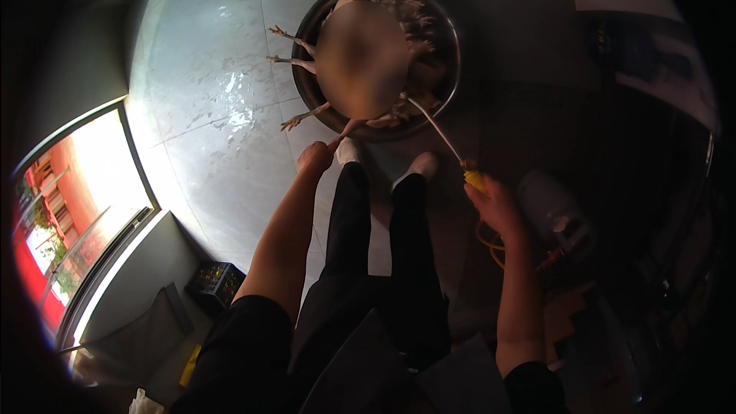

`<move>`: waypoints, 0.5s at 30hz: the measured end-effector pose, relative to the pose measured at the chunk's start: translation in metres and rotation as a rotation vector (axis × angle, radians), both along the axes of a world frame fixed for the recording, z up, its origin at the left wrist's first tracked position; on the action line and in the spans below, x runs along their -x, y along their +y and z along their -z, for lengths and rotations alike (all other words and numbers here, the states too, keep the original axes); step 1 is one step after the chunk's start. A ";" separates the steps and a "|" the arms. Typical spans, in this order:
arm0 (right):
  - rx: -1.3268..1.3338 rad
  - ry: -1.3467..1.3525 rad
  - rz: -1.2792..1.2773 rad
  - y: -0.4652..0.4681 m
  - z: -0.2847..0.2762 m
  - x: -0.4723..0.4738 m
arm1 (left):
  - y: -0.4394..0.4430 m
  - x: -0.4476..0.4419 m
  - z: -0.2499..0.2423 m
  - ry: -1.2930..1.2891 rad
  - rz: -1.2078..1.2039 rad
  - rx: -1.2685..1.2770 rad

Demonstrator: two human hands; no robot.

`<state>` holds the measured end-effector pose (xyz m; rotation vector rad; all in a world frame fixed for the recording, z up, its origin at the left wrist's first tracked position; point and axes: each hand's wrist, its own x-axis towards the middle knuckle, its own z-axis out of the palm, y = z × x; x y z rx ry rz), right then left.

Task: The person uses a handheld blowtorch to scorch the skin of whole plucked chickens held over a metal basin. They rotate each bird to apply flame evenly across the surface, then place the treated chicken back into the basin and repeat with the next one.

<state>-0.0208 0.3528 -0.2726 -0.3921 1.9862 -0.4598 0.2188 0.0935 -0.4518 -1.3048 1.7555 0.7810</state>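
A round basin (452,92) on the floor holds several plucked poultry carcasses (391,119). Bird feet (293,123) stick out over its left rim. A blurred patch hides the middle of the basin. My left hand (315,157) grips a poultry leg (346,129) at the basin's near edge; the rest of that bird lies under the blur. In my right hand (498,204) is a gas torch with a yellow handle (475,180). Its thin metal tube (437,128) slants up and left, the tip over the basin's contents. Whether a flame burns, I cannot tell.
Right of my legs lies a gas cylinder (552,207), with an orange hose (489,246) near my right wrist. My shoes (348,152) stand close to the basin. Wet patches (234,98) shine on the tiled floor. A black plastic crate (216,285) sits below a bright window (103,184).
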 end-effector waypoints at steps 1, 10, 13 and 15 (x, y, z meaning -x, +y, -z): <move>-0.007 -0.012 0.002 -0.001 -0.002 -0.002 | -0.001 0.002 0.000 -0.021 0.013 -0.014; 0.025 0.025 -0.008 -0.008 -0.026 -0.011 | -0.001 0.013 0.015 0.107 0.071 -0.038; -0.029 -0.045 0.088 -0.004 -0.028 -0.010 | -0.002 0.012 0.028 0.171 0.140 -0.039; -0.034 -0.070 0.115 0.000 -0.027 -0.010 | -0.004 0.012 0.031 0.162 0.237 -0.070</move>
